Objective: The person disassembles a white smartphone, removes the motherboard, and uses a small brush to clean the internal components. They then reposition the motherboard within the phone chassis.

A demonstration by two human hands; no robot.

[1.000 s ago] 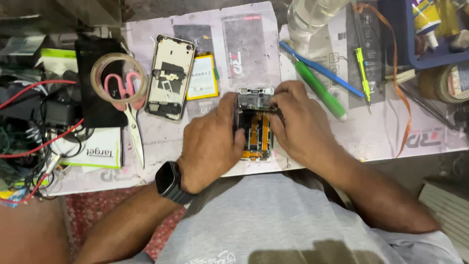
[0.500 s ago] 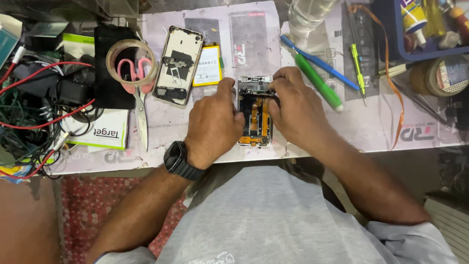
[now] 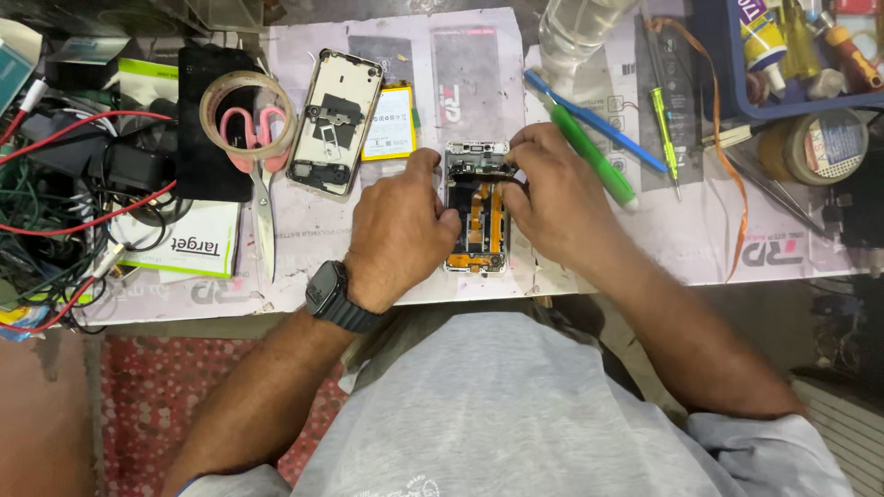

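Closely beside opened phone (image 3: 476, 221), both hands pinching it: left hand (image 3: 401, 230), right hand (image 3: 552, 198); green screwdriver (image 3: 589, 152) just behind.

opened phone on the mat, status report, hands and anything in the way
Left hand steadies opened phone. Right hand pinches its top edge. Green screwdriver beside right hand.
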